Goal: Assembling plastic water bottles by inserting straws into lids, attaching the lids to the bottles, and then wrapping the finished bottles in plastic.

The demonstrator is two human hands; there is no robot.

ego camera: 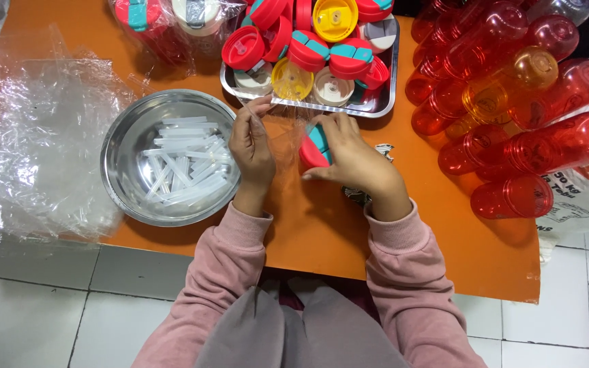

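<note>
Right hand (pixel 352 158) grips red lid (pixel 313 151) over orange counter (pixel 322 232); left hand (pixel 251 146) pinches clear wrap (pixel 277 133). Steel bowl (pixel 118 160) of straws (pixel 185 160) beside left hand.

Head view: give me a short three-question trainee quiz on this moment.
1. True or false: the right hand holds a red lid with a teal flap.
2. What lies in the round steel bowl? A) clear straws B) lids C) bottles
3. Fill in: the red bottles lie to the person's ____ on the orange table.

Key: 1 true. 2 A, the clear straws; the left hand pinches thin clear plastic beside the bowl. 3 right; the steel tray of lids stands ahead.
</note>
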